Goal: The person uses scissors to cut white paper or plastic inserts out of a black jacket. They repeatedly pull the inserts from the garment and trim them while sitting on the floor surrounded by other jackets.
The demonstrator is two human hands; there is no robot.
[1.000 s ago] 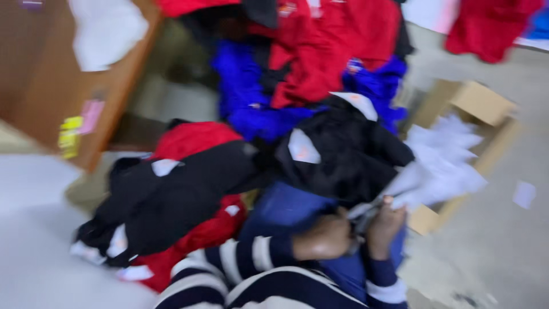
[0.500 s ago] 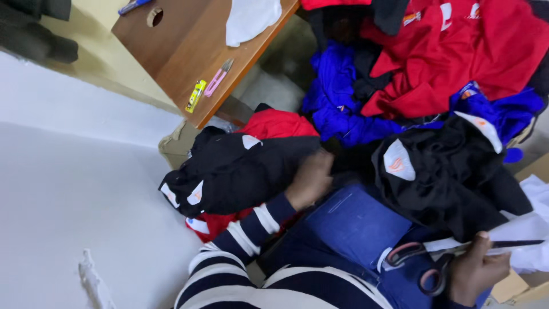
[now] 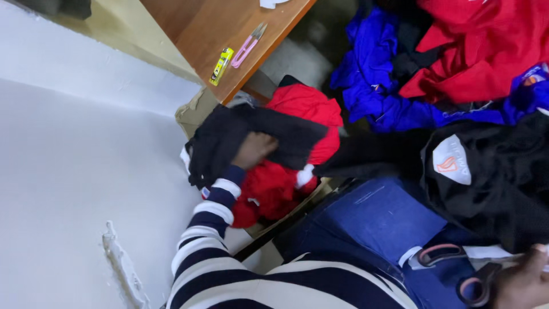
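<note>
My left hand [image 3: 253, 150] presses down on a black garment [image 3: 229, 134] that lies over a heap of red clothes [image 3: 286, 171] in a cardboard box [image 3: 194, 111]. Its fingers curl into the cloth. My right hand [image 3: 523, 283] sits at the bottom right corner, closed around scissors with black and red handles [image 3: 457, 269] resting on my blue-jeaned lap [image 3: 377, 220]. Another black garment with a white label [image 3: 492, 177] lies across my right knee.
A wooden table [image 3: 229, 28] at the top carries pink thread snips [image 3: 247, 44] and a yellow cutter [image 3: 221, 66]. Blue clothes [image 3: 377, 86] and red clothes [image 3: 486, 51] are piled at the top right. A white wall [image 3: 86, 171] fills the left.
My view has swung left and down. My left hand has reached from my lap to the black garment on the box. The scissors in my right hand have slid to the frame's lower right.
</note>
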